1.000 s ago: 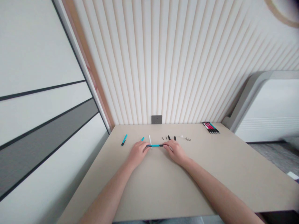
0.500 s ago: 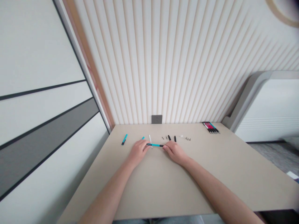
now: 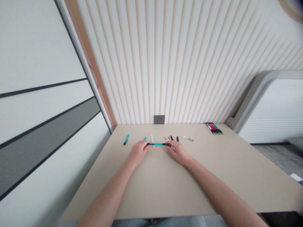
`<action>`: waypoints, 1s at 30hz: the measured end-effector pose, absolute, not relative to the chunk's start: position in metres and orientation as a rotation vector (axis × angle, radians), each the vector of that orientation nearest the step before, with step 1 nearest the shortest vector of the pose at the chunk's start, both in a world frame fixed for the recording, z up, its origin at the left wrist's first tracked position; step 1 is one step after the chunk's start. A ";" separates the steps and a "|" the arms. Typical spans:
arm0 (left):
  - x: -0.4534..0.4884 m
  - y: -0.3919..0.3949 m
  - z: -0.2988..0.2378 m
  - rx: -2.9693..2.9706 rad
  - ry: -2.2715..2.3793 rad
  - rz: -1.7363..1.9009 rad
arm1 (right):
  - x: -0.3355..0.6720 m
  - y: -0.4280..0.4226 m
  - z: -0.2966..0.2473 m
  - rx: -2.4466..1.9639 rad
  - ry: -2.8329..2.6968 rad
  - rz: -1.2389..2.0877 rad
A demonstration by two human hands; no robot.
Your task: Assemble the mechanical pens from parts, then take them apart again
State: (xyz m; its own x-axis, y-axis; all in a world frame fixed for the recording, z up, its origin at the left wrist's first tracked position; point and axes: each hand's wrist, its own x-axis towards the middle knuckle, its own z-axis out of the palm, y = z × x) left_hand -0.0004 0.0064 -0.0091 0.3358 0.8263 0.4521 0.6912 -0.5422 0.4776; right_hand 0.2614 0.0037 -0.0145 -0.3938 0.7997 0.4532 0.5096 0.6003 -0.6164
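Just ahead of me, in the view from my head, both hands meet at one blue-and-black pen, held nearly level above the table, crosswise in front of me. My left hand is nearly closed, thumb and fingertips pinching the pen's dark left end. My right hand has thumb and forefinger drawn together on the black right end, the other fingers loosely curled. The blue middle shows bare between them.

Behind the pen, a thin white rod lies on the tabletop, crossing under it in my sight; its tip pokes out on my side. A short blue piece lies just beyond my left hand, partly hidden by it, and well to the left rests another blue piece with a black end. Past my right hand lie two small grey bits, two black pieces, two tiny white bits and a little group of grey tips. At the far right, a row of pens lies side by side, white, red and blue with black ends; whether a tray holds them, I cannot tell.
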 end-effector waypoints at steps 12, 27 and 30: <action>0.005 -0.001 0.000 2.393 1.390 0.976 | 0.262 0.002 -0.014 -1.065 -2.005 0.495; 0.004 0.000 -0.002 2.447 1.214 0.926 | 0.265 0.002 -0.012 -1.037 -2.100 0.536; 0.003 -0.001 -0.002 2.456 1.208 0.914 | 0.265 0.002 -0.010 -1.069 -2.117 0.535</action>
